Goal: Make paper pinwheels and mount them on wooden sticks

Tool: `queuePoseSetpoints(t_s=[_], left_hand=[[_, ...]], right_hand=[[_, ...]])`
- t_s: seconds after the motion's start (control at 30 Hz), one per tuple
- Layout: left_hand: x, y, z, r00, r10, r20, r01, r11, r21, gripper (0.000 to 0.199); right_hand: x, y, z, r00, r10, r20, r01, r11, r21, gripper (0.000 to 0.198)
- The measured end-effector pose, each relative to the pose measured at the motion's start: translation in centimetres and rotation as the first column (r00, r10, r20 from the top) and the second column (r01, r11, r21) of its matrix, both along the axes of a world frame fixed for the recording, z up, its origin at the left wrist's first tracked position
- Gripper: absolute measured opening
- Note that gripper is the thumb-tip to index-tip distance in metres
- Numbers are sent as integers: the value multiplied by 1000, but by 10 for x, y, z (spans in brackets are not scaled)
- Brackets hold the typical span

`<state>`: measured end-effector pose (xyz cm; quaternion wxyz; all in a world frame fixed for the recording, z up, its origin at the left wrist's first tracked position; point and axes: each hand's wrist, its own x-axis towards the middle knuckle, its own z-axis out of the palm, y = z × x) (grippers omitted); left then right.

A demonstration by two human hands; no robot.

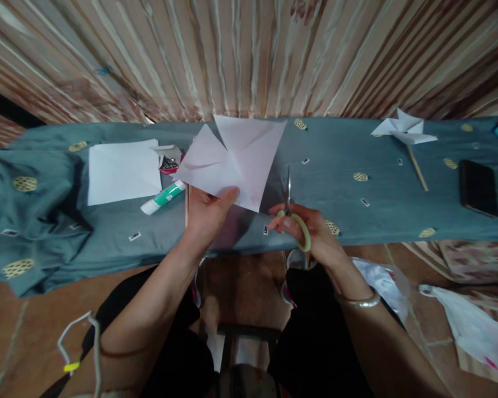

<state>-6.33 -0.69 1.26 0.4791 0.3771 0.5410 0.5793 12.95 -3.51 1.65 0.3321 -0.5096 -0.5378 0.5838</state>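
My left hand [209, 213] pinches a white sheet of paper [244, 166] by its near edge, thumb on top. A slit runs into the sheet from its far side toward the middle, and faint creases cross it. In my right hand [311, 226] is a pair of scissors [289, 207] with pale yellow-green handles. Their blades point away from me, slightly parted, just right of the paper and apart from it. A finished-looking paper pinwheel [406, 130] on a thin stick lies at the far right.
To the left lie more white paper [124, 171], a green-and-white glue stick [164, 197] and a small open box [170, 163] of dark bits. A black phone [478, 188] rests on the right of the cloth-covered table [336, 204]. A striped curtain [240, 61] hangs behind.
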Motion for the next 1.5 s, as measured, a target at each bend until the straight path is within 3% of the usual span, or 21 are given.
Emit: queuePoseSetpoints(t_s=[0.1, 0.23, 0.73, 1.23, 1.5], left_hand=[[-7, 3, 5, 998, 40, -54, -40, 999, 1, 24], [-6, 1, 8, 994, 56, -91, -55, 998, 11, 17], [4, -7, 9, 1000, -20, -7, 20, 999, -46, 19], [3, -7, 4, 998, -52, -46, 53, 998, 16, 16], [-1, -5, 2, 981, -46, -189, 58, 997, 59, 14]], right_hand=[[-4, -11, -2, 975, 218, 44, -213, 972, -98, 48], [-11, -16, -5, 944, 319, 86, -304, 941, -150, 49], [-13, -15, -9, 964, 257, 61, -250, 962, -108, 46], [-14, -15, -9, 961, 269, 69, -259, 958, -124, 47], [-13, -15, -15, 966, 254, 41, -246, 958, -147, 52]])
